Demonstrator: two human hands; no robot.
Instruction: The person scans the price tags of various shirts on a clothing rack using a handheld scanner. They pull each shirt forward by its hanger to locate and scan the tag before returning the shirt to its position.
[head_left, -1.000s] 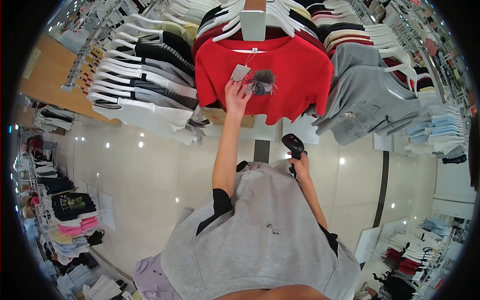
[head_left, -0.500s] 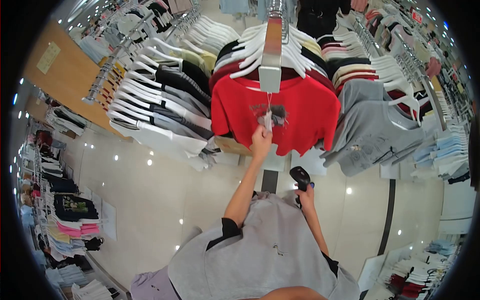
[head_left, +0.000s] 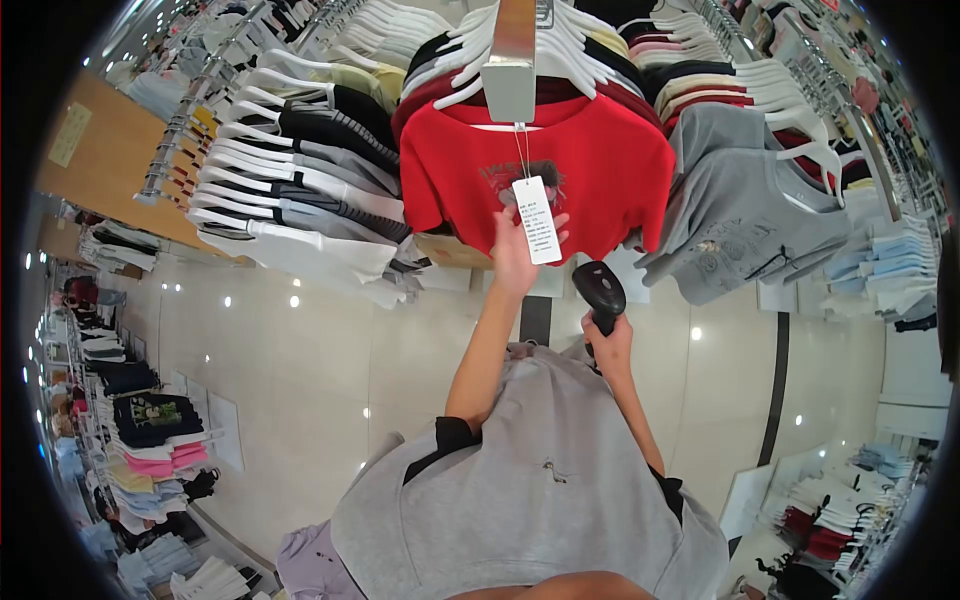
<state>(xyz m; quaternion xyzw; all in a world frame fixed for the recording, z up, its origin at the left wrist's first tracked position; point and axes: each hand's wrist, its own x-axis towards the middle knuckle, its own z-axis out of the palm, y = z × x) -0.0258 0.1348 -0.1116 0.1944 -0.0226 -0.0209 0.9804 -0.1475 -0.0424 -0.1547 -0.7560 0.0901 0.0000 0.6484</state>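
Observation:
A white price tag [head_left: 538,220] with printed lines hangs on a string from the red T-shirt [head_left: 600,180]. My left hand [head_left: 514,255] holds the tag from behind, fingertips showing past both edges and the printed face turned toward me. In my right hand [head_left: 612,343] is a black handheld barcode scanner [head_left: 600,290], gripped by its handle with the head up. The scanner is just below and right of the tag, apart from it. The red shirt is the frontmost on its rack, a dark print on its chest.
The metal rack arm [head_left: 512,90] juts toward me above the red shirt. White-hangered shirts [head_left: 310,200] crowd the left rack. A grey T-shirt [head_left: 745,210] fronts the right rack. Pale floor tiles [head_left: 300,350] stretch below, with more clothing [head_left: 155,420] along the far left.
The tag has been turned from edge-on to face me, and my left fingers have spread from a pinch to behind it. The scanner has risen toward it. The view has tilted down slightly.

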